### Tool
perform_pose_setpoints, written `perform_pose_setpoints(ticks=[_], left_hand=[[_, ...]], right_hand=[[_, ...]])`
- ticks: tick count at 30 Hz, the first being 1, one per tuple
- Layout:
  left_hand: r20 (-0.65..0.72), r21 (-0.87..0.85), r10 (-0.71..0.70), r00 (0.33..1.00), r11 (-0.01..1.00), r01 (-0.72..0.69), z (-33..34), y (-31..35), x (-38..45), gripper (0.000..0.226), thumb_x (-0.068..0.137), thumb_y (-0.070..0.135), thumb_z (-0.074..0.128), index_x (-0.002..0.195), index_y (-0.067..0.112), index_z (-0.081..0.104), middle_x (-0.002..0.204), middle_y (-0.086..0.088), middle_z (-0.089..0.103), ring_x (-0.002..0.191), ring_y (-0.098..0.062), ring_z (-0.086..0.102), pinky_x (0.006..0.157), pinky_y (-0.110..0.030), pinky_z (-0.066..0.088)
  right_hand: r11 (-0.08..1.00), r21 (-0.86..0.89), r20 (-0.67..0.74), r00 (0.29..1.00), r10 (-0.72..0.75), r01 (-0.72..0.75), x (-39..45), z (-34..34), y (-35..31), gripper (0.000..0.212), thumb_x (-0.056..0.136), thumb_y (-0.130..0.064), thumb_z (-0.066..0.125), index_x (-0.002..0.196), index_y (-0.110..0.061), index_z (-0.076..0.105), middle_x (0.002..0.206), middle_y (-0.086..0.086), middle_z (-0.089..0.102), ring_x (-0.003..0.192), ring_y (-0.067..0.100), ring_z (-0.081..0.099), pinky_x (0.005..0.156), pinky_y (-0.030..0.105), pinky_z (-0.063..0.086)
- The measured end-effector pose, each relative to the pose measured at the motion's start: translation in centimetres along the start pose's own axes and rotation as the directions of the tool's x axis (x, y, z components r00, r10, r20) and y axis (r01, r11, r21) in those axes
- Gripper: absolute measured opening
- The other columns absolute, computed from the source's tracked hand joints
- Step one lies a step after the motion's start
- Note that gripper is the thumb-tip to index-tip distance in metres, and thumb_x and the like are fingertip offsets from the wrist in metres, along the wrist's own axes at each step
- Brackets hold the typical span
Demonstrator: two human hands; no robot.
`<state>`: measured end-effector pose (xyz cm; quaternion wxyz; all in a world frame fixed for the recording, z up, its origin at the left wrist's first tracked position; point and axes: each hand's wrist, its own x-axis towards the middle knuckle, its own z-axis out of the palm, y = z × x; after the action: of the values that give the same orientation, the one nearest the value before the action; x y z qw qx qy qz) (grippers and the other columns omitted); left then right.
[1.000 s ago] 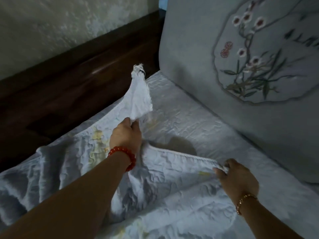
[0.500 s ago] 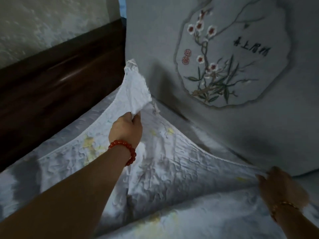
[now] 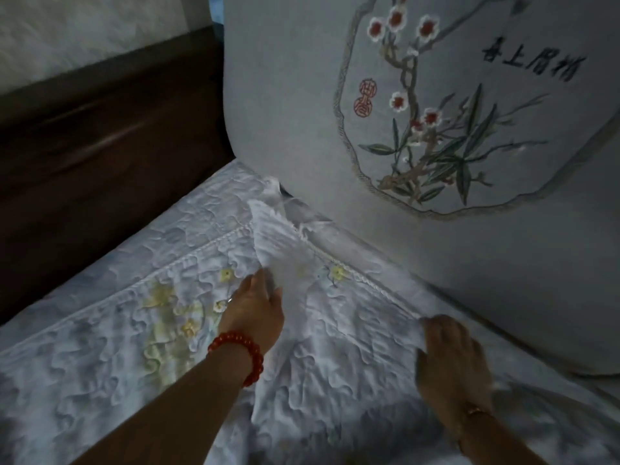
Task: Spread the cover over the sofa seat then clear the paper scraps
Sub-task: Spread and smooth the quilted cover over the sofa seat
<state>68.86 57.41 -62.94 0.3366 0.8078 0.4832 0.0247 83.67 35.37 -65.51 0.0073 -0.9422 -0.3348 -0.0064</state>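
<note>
Since 0.5 s ago, left hand (image 3: 255,310) dropped, bringing raised cover (image 3: 110,333) corner down near seat. Corner flap still pinched in closed fingers, fanning up and away toward back cushion (image 3: 288,105). Right hand (image 3: 449,357) lay palm-down, fingers loosely spread, pressing cover's corded edge just beside cushion base; no grasp visible. Cover lay spread across seat beneath both hands.

The room is dim and looks a bit blue and grey. The white cover (image 3: 188,330) is the brightest part. Dark shadows lie along the bottom and on the wooden frame (image 3: 100,146), which has a faint shine. The right hand (image 3: 449,360) is blurry. Lines bend near the edges.
</note>
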Motion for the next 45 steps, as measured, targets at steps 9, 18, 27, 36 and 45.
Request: perform_pose_setpoints(ticks=[9, 18, 27, 36, 45], left_hand=[[0.165, 0.452, 0.185, 0.969, 0.859, -0.241, 3.7, -5.2, 4.0, 0.061, 0.097, 0.035, 0.022, 0.148, 0.023, -0.009, 0.156, 0.005, -0.017, 0.144, -0.023, -0.016, 0.115, -0.052, 0.001], [0.001, 0.48, -0.079, 0.997, 0.874, 0.069, -0.2, -9.1, 11.3, 0.059, 0.094, 0.044, 0.012, 0.148, 0.028, -0.008, 0.155, 0.008, -0.019, 0.143, -0.022, -0.016, 0.114, -0.057, 0.002], [-0.109, 0.532, 0.235, 0.966, 0.835, -0.143, -1.1, -4.2, 13.6, 0.068, 0.093, 0.019, 0.032, 0.149, 0.019, -0.006, 0.158, -0.002, -0.009, 0.144, -0.018, -0.01, 0.118, -0.045, 0.0], [-0.157, 0.778, 0.234, 0.959, 0.628, -0.026, 0.6, -1.8, 16.5, 0.066, 0.092, 0.055, 0.022, 0.13, 0.006, 0.046, 0.124, -0.016, 0.052, 0.116, -0.034, 0.045, 0.096, -0.045, 0.035], [-0.03, 0.609, 0.008, 1.0, 0.793, 0.012, 0.5, -0.7, 21.5, 0.067, 0.093, 0.054, 0.016, 0.149, 0.024, -0.005, 0.157, -0.014, -0.006, 0.141, -0.041, 0.002, 0.111, -0.054, 0.013]], right_hand=[[0.94, 0.109, 0.037, 0.944, -0.329, 0.323, 3.2, 7.1, -10.0, 0.054, 0.095, -0.049, 0.003, 0.14, -0.037, 0.031, 0.147, 0.0, 0.039, 0.134, 0.03, 0.027, 0.101, 0.055, 0.016], [0.977, 0.031, 0.021, 0.977, -0.21, 0.21, 7.1, 8.0, -8.9, 0.054, 0.095, -0.049, 0.005, 0.141, -0.036, 0.029, 0.15, -0.005, 0.03, 0.137, 0.025, 0.021, 0.106, 0.055, 0.01], [0.936, 0.189, -0.043, 0.955, -0.294, 0.297, 9.6, 6.7, -9.1, 0.051, 0.075, -0.045, 0.04, 0.12, -0.027, 0.053, 0.139, 0.01, 0.047, 0.135, 0.028, 0.026, 0.109, 0.059, 0.013], [0.877, 0.299, -0.048, 0.924, -0.38, 0.376, 11.1, 6.4, -11.2, 0.061, 0.083, -0.054, 0.038, 0.137, -0.024, 0.037, 0.14, -0.005, 0.049, 0.135, 0.017, 0.038, 0.109, 0.048, 0.018], [0.94, 0.204, -0.047, 0.962, -0.268, 0.272, 12.4, 7.0, -9.4, 0.065, 0.096, -0.045, 0.012, 0.135, -0.006, 0.046, 0.143, 0.013, 0.044, 0.132, 0.028, 0.041, 0.107, 0.043, 0.025]])
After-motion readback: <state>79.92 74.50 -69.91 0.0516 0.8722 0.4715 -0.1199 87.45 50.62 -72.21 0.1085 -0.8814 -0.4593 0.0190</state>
